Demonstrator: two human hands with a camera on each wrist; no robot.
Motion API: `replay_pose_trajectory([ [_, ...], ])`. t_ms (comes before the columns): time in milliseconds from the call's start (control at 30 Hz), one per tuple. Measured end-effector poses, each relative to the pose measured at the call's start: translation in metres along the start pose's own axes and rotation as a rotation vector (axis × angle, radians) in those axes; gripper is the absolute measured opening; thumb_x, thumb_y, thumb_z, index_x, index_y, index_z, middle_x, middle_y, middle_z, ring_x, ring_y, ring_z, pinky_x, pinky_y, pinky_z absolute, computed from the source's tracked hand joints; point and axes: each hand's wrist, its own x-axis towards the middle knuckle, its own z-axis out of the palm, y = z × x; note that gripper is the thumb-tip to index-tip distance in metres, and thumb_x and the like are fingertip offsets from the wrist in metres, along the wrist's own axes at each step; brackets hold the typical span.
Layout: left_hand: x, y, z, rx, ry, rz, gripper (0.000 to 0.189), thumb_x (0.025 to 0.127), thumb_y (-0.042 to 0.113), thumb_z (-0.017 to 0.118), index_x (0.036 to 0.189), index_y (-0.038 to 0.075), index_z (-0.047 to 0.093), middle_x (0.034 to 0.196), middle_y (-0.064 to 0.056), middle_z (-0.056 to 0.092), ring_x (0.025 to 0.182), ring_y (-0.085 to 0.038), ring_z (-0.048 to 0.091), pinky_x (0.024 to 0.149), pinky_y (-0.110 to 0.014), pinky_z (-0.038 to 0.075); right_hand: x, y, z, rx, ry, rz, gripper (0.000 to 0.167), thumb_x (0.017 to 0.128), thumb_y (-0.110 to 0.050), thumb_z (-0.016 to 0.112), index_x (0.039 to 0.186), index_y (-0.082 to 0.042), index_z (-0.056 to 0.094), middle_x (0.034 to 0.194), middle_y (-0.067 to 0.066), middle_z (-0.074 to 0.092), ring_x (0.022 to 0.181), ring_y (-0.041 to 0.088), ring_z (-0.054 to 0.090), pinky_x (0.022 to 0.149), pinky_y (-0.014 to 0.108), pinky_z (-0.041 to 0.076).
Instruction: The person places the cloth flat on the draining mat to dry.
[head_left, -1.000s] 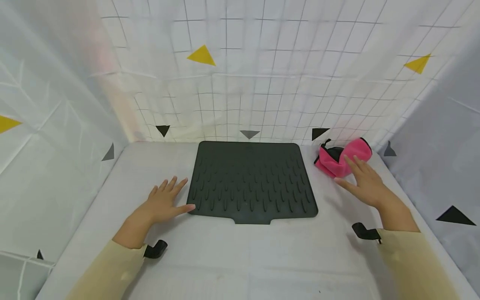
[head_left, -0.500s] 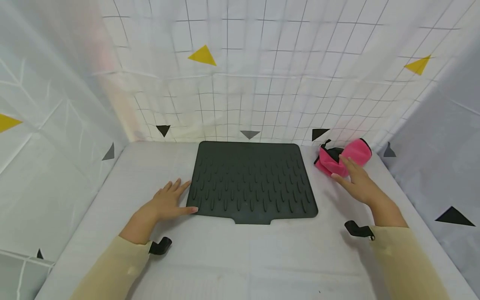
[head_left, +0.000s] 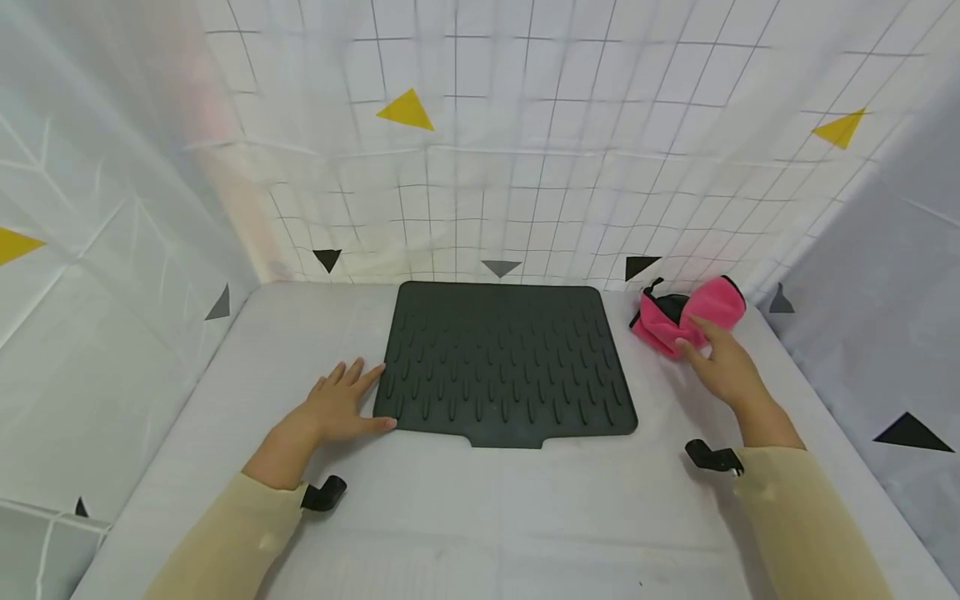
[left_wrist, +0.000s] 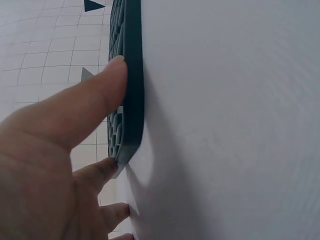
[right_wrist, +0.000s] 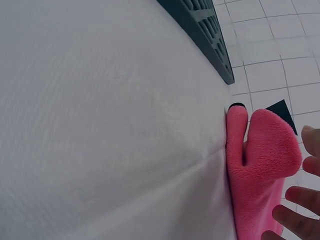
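Note:
A dark dish-drying mat [head_left: 498, 358] with raised ribs and a tab at its near edge lies flat on the table. My left hand [head_left: 333, 408] is spread at the mat's left side, thumb over the near corner; in the left wrist view the thumb [left_wrist: 107, 85] meets the mat's rim [left_wrist: 133, 100]. A folded, fluffy pink cloth [head_left: 716, 304] with black edging sits at the far right. Over its near side reaches my right hand [head_left: 727, 371]. In the right wrist view its fingers [right_wrist: 297, 220] stand apart by the pink cloth [right_wrist: 260, 180], not pinching it.
A white sheet [head_left: 450, 517] covers the table. Behind it hangs a white gridded curtain [head_left: 495, 192] with yellow, black and grey triangles, and more sheeting [head_left: 892, 350] closes in the sides. Black camera mounts [head_left: 324, 494] sit at both cuffs.
My right hand has shifted left and its fingertips now lie at the cloth's near side. My left hand has slid slightly right onto the mat's corner. The mat has not visibly moved.

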Motion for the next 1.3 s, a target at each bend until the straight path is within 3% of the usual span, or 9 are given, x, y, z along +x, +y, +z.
replay_pose_trajectory([
  [233,0.001,-0.002,0.002,0.009,0.003,-0.002,0.103,0.084,0.070,0.063,0.159,0.009,0.026,0.161,-0.030,0.017,0.145,-0.057,0.011,0.112,-0.072,0.013,0.005,0.003,0.004,0.020,0.043,0.076,0.073,0.104,-0.048,0.047,0.157,-0.001,0.025,0.144,0.038,0.038,0.126,0.058,0.039,0.096,0.070,0.040],
  [700,0.001,-0.002,0.003,0.008,0.007,0.005,0.103,0.084,0.070,0.063,0.159,0.009,0.027,0.160,-0.031,0.018,0.145,-0.057,0.011,0.110,-0.074,0.013,0.012,0.000,0.011,0.031,0.164,0.016,0.044,0.102,-0.021,0.060,0.137,0.005,0.053,0.121,0.029,0.061,0.111,0.046,0.058,0.089,0.058,0.049],
  [967,0.002,-0.004,0.004,0.014,0.007,0.002,0.103,0.084,0.070,0.063,0.159,0.009,0.026,0.160,-0.031,0.017,0.145,-0.057,0.011,0.110,-0.074,0.013,0.012,-0.003,0.012,0.014,0.211,0.000,0.034,0.100,-0.020,0.063,0.125,0.003,0.063,0.110,0.024,0.066,0.099,0.038,0.061,0.081,0.050,0.050],
  [1067,0.002,-0.003,0.004,0.015,0.003,0.002,0.103,0.085,0.070,0.062,0.159,0.010,0.025,0.161,-0.031,0.017,0.145,-0.057,0.011,0.111,-0.073,0.013,0.010,-0.004,0.011,0.008,0.248,-0.018,0.032,0.099,-0.021,0.064,0.122,0.002,0.065,0.107,0.022,0.067,0.097,0.036,0.062,0.079,0.044,0.049],
  [1300,0.000,0.000,0.002,0.012,-0.002,0.001,0.103,0.085,0.069,0.063,0.159,0.009,0.026,0.160,-0.031,0.017,0.145,-0.057,0.012,0.111,-0.073,0.013,0.006,-0.015,0.001,0.036,0.338,-0.072,0.027,0.096,-0.019,0.067,0.115,0.001,0.068,0.101,0.020,0.069,0.091,0.032,0.064,0.068,0.014,0.041],
])
